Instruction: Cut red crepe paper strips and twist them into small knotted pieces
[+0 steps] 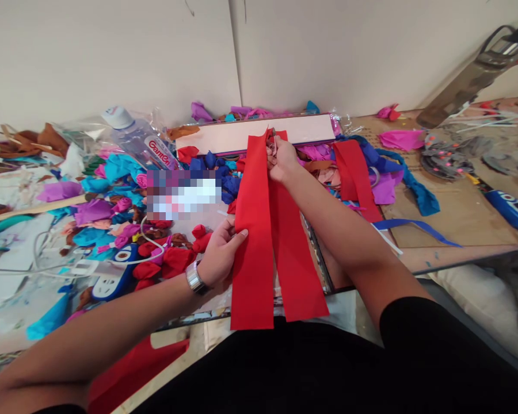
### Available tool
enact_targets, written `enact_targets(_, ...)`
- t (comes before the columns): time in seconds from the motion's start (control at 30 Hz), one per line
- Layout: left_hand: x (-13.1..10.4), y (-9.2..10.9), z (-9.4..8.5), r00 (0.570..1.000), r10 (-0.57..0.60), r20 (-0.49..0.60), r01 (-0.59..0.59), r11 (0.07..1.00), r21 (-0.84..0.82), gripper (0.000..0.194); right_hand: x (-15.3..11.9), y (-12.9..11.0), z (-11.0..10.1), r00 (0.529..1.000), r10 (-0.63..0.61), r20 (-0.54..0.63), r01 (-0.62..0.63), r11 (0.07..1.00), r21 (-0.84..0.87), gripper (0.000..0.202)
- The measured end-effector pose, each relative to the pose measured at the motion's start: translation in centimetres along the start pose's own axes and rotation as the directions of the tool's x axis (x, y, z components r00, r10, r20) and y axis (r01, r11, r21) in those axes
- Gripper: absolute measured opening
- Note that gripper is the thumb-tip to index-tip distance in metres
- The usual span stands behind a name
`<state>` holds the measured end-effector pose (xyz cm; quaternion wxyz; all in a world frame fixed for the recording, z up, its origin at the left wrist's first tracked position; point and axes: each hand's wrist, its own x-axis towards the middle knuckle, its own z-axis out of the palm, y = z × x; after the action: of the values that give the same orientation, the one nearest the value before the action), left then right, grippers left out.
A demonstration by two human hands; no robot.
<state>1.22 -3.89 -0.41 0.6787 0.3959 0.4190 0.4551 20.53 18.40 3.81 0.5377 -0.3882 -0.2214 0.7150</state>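
Observation:
A long red fabric strip (252, 264) hangs in front of me, its two lengths side by side and their lower ends loose over the table edge. My left hand (220, 250), with a metal watch at the wrist, pinches the outer edge of the left length, thumb on top. At the top of the strip my right hand (282, 158) is closed on a gathered part, where a small pinkish-brown bunch shows by the fingers. Behind the bunch lies a pale flat board (315, 127).
Knotted coloured fabric pieces (92, 213) cover the left side. A clear bottle (133, 135) leans at the back left. Another red strip (356, 178), a blue ribbon (427, 227) and brown cardboard (449, 221) lie right. A dark tumbler (461, 86) leans against the wall.

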Motion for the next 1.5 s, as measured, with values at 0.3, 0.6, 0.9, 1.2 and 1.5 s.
enact_targets(0.3, 0.0, 0.2, 0.1, 1.0, -0.009, 0.003, 0.009, 1.0, 0.012, 0.032, 0.1, 0.1, 0.5, 0.998, -0.054, -0.036, 0.058, 0.988, 0.146, 0.046)
enact_targets(0.6, -0.1, 0.2, 0.1, 1.0, 0.004, 0.005, -0.004, 1.0, 0.029, 0.03, 0.3, 0.3, 0.7, 0.993, -0.047, -0.107, 0.058, 0.993, 0.106, 0.045)
enact_targets(0.9, -0.1, 0.4, 0.2, 1.0, -0.008, 0.003, 0.008, 1.0, 0.019, 0.031, 0.9, 0.5, 0.6, 0.987, -0.081, -0.142, 0.09, 0.994, 0.061, 0.043)
enact_targets(1.2, -0.2, 0.2, 0.0, 0.999, -0.044, -0.03, 0.044, 0.999, -0.005, 0.026, 0.6, 0.3, 0.1, 0.996, -0.061, -0.062, 0.067, 0.993, 0.1, 0.045)
enact_targets(1.5, -0.1, 0.9, -0.1, 0.995, 0.093, -0.019, -0.093, 0.995, 0.024, 0.02, -0.6, -0.7, 0.4, 0.996, -0.083, 0.036, 0.082, 0.996, 0.039, 0.052)
